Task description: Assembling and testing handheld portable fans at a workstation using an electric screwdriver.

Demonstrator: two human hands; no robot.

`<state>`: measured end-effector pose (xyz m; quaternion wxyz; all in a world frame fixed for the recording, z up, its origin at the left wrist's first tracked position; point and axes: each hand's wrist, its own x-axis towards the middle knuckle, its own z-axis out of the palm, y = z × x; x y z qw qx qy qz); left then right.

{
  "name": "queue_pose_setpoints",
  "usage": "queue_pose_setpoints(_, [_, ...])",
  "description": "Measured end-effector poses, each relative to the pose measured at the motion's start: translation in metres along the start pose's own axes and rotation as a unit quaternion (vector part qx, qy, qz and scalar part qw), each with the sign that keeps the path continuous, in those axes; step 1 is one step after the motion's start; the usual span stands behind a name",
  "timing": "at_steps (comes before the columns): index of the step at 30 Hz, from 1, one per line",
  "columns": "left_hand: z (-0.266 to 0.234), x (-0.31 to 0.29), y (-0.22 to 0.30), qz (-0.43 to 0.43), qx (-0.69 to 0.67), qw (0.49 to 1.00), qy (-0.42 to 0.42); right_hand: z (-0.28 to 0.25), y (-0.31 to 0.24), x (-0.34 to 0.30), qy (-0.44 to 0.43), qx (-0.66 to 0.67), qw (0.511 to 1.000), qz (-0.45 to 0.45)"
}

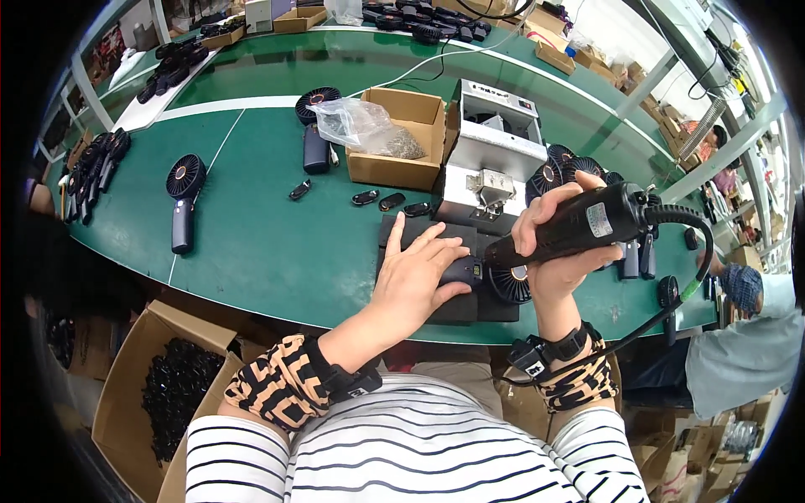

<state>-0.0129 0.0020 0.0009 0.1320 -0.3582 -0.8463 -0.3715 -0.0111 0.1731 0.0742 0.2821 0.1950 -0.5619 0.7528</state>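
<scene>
My left hand (415,272) lies palm down over a dark handheld fan's handle (461,270), with the thumb on its near side and the fingers spread across the far side. That fan lies on a black padded block (457,310), its round grille (510,283) to the right. In my right hand (558,251) is a black electric screwdriver (587,222), tilted so its nose points down and left toward the fan. My fingers wrap around its body. The screwdriver's tip and whatever it touches cannot be made out.
Beyond the block stand a metal box-shaped machine (495,151) and a cardboard box (394,172) with a plastic bag (360,126) of small parts. Another fan (182,201) lies to the left, and small dark pieces (392,201) nearby. A cable (708,260) loops at right. A co-worker (746,344) sits there.
</scene>
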Motion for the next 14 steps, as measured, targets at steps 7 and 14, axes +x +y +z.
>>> queue_pose_setpoints(7, [-0.001,-0.001,-0.001,-0.006,0.01,1.0,-0.029,0.007,-0.014,0.055,-0.03,-0.072,0.995,-0.06])
queue_pose_setpoints(14, [-0.003,0.0,-0.001,-0.023,-0.005,0.998,-0.052,0.009,0.013,0.075,-0.043,-0.101,0.99,-0.091])
